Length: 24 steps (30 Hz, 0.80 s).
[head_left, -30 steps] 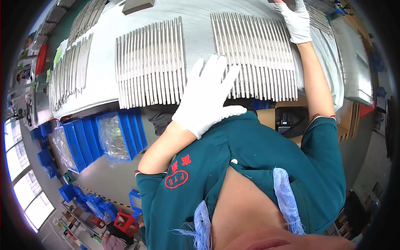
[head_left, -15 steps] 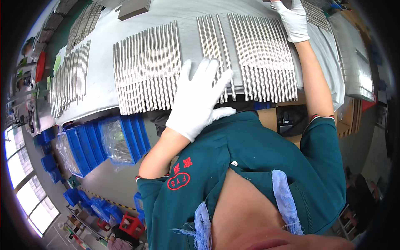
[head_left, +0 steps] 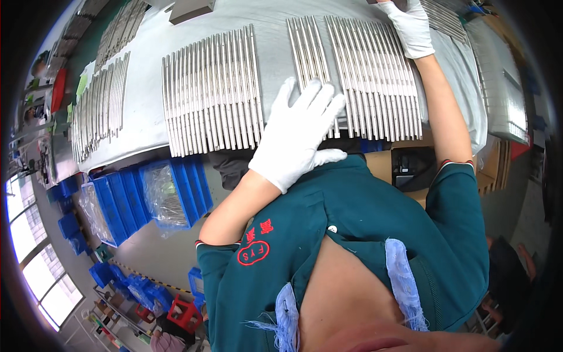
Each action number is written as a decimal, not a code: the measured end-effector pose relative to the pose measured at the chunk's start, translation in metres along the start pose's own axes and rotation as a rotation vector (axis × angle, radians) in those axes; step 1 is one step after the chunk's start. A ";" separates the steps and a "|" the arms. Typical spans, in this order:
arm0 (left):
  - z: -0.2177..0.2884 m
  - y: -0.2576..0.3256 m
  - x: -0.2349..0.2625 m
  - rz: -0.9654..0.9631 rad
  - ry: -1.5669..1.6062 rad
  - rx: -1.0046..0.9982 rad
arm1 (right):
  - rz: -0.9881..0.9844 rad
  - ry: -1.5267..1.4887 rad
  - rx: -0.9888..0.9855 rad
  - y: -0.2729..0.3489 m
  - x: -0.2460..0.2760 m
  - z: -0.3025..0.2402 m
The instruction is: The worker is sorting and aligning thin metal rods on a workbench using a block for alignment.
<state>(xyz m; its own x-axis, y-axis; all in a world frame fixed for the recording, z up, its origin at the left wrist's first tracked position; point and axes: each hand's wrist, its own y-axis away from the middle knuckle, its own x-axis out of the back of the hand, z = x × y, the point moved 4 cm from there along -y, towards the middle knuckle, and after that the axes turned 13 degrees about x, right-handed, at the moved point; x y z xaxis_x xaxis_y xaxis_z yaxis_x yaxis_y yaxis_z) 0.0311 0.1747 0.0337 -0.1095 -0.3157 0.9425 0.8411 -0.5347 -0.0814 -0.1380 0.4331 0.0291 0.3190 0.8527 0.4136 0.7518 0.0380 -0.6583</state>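
My left hand (head_left: 302,132), in a white glove, lies with spread fingers over the near ends of a narrow group of slim metal rods (head_left: 306,50). Its fingertips touch these rods, while the thumb points right past the table's near edge. To the left is a wide row of similar rods (head_left: 214,91), and to the right another wide row (head_left: 378,82). My right hand (head_left: 410,29), also gloved, reaches to the top edge of the picture. Thumb and fingers are around a dark block (head_left: 400,4), mostly cut off by the frame; the fingertips are out of sight.
More rods lie on the grey-covered table (head_left: 141,88) at the left (head_left: 102,105) and far right. A dark grey block (head_left: 190,10) sits at the back. Blue crates (head_left: 120,205) with plastic wrapping stand below the left edge; a cardboard box (head_left: 384,167) is beneath the table.
My left hand has moved a little to the right. The narrow rod group has shifted right with it, and the gap inside the group has closed. My right hand has hardly moved.
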 end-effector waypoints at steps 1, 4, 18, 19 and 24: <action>0.003 -0.003 -0.003 0.001 0.008 -0.025 | -0.004 0.041 -0.007 0.000 0.001 0.002; 0.007 -0.005 -0.008 0.020 0.030 -0.071 | 0.026 -0.005 0.038 -0.001 0.002 0.007; -0.001 0.002 0.008 0.078 -0.077 0.052 | -0.090 0.082 -0.001 -0.001 0.002 -0.015; 0.002 -0.005 0.002 0.095 -0.063 0.047 | -0.118 0.033 -0.041 0.000 0.002 -0.017; 0.010 -0.031 -0.015 0.098 -0.005 0.049 | -0.304 -0.066 -0.219 0.018 0.028 -0.022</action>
<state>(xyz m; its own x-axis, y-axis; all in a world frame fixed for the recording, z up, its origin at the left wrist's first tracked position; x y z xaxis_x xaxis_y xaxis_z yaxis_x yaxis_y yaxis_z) 0.0121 0.2032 0.0254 -0.0228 -0.3608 0.9324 0.8724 -0.4626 -0.1577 -0.1028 0.4459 0.0429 0.0294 0.8517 0.5232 0.9143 0.1886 -0.3584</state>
